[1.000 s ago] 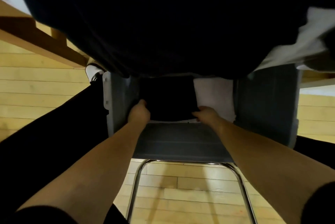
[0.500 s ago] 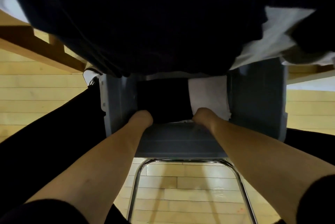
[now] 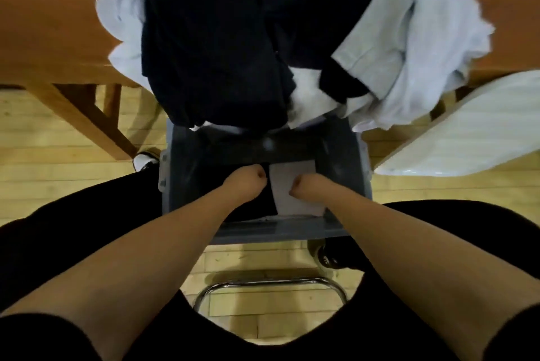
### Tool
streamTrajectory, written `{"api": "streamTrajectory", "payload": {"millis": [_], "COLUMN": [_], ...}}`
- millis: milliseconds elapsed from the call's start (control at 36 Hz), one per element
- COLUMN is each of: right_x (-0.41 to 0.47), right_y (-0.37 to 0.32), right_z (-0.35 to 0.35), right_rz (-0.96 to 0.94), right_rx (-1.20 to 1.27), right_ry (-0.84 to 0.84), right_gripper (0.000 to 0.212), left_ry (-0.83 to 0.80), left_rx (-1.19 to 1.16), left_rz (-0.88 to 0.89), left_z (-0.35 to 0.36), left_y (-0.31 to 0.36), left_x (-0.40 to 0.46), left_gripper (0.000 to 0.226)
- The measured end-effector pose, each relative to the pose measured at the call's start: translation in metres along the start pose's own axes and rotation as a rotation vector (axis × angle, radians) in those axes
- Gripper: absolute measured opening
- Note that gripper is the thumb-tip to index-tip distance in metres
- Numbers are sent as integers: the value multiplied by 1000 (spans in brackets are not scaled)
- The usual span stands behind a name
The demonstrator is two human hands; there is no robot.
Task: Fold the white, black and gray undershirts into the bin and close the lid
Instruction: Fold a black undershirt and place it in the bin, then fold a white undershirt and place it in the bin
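Inside the gray bin, 2 folded undershirts are pressed: black undershirt under left hand, white undershirt under right hand; fingers' state cannot be told.

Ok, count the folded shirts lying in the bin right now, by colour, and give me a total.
black shirt: 1
white shirt: 1
gray shirt: 0 in sight
Total showing in the bin: 2
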State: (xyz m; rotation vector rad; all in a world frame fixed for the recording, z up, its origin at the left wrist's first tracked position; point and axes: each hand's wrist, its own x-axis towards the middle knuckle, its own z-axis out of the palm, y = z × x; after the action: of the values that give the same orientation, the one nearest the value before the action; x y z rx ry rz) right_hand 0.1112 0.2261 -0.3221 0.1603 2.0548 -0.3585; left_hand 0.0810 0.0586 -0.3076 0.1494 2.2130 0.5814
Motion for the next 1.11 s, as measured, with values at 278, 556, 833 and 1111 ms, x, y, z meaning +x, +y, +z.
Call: {"api": "streamTrajectory", "payload": {"millis": [278,556,833,1111], "right_x": [-121,-168,-154,-153], "right_y": [47,98,125,133], "right_z": [-77,-143,-178,-183], "right_rz": [-222,-189,132,-27], "right_rx": [-20,79,708,972], "right_ry": [670,1232,1161,969], "right_gripper": [18,46,72,25], "left_ry": [369,790,674,624], "left_rx": [64,444,628,643], "left_rz": [441,728,729,495], "left_z": [-28,-76,-73,-47], "left_y": [113,204,265,301], "left_x": [-71,-73,-39,-19], "left_gripper": [27,36,35,62]}}
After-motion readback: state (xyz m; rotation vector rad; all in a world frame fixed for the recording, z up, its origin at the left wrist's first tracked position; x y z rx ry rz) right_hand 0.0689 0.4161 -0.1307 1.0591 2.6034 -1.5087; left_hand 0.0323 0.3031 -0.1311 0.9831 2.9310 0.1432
